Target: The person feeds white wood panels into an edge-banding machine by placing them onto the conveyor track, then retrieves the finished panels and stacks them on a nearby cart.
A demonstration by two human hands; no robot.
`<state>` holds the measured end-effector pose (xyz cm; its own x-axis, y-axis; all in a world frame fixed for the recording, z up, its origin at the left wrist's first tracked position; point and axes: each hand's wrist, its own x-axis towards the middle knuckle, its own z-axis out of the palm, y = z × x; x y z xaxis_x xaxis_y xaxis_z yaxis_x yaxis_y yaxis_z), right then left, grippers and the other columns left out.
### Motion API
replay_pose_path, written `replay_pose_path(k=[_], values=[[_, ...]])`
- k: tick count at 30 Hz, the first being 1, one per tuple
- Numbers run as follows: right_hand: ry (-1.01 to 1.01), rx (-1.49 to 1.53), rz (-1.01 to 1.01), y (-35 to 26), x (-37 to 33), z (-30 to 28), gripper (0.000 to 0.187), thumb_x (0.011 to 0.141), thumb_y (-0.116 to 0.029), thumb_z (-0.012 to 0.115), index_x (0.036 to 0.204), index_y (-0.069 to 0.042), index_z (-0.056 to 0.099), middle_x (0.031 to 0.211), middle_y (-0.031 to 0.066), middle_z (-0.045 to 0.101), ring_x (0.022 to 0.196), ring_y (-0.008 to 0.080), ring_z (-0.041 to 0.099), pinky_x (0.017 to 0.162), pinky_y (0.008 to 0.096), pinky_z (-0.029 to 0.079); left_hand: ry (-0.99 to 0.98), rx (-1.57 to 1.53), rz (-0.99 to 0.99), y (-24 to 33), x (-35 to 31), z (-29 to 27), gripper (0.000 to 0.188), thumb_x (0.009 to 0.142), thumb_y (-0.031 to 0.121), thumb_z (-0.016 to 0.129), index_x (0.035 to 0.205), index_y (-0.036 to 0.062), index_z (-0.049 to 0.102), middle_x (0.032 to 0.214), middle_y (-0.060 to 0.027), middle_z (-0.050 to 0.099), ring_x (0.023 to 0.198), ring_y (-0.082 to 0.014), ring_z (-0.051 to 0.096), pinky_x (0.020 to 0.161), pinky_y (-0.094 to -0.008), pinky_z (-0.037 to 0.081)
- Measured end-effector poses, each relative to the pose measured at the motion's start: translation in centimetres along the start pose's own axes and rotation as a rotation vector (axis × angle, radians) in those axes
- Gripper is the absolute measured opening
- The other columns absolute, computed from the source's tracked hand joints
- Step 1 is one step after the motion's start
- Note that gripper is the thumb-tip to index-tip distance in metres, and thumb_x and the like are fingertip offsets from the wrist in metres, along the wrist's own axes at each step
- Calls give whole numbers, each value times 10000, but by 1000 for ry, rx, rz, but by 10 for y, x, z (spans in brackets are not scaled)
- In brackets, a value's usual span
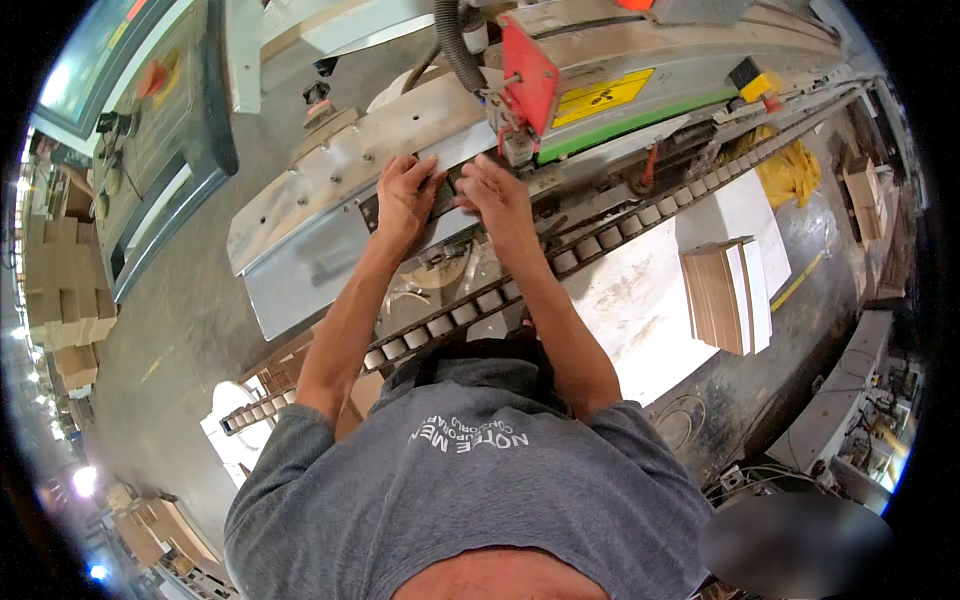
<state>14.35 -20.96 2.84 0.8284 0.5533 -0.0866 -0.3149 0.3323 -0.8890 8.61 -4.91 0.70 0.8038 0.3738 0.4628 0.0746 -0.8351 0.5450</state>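
Note:
Both arms reach forward to a long machine with a metal bed (330, 215). My left hand (405, 197) lies at the bed's edge, its fingers bent and drawn together over a dark metal part (441, 203). Just to the right, my right hand (494, 197) is closed, thumb and fingers bunched beside that same part. Whatever either hand grips is too small or hidden to make out. A red plate (530, 75) and a ribbed grey hose (459, 45) stand right beyond the right hand.
A roller track (600, 238) runs slantwise between me and the machine. Stacked brown boards (717, 297) stand on a white sheet (640, 310) at right. A yellow plastic bag (790, 172) lies farther right. A control console (165, 150) stands at far left, cardboard stacks (65, 275) beyond it.

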Motion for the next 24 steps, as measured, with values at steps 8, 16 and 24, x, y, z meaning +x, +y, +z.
replay_pose_path(k=[8, 16, 24], values=[[248, -811, -492, -84, -73, -143, 383, 901, -99, 709, 1273, -60, 628, 1253, 139, 660, 1022, 229, 671, 872, 327, 547, 12, -40, 72, 11, 34, 61, 228, 758, 106, 779, 963, 28, 720, 867, -153, 635, 873, -360, 579, 796, -450, 467], [626, -1962, -248, -184, -125, -366, 594, 805, -279, 786, 1268, 40, 595, 1277, 275, 583, 1227, 434, 506, 1057, 464, 401, 47, 36, -15, 20, -1, 22, 228, 839, 155, 743, 1045, 62, 719, 969, -156, 680, 928, -350, 621, 859, -440, 493], [599, -2018, -173, -206, -141, -355, 527, 855, -259, 765, 1252, 58, 628, 1258, 249, 603, 1162, 339, 557, 964, 449, 471, 151, 62, -117, 25, -43, -12, 254, 815, 161, 719, 1037, 37, 724, 915, -157, 654, 907, -360, 593, 835, -461, 497]])
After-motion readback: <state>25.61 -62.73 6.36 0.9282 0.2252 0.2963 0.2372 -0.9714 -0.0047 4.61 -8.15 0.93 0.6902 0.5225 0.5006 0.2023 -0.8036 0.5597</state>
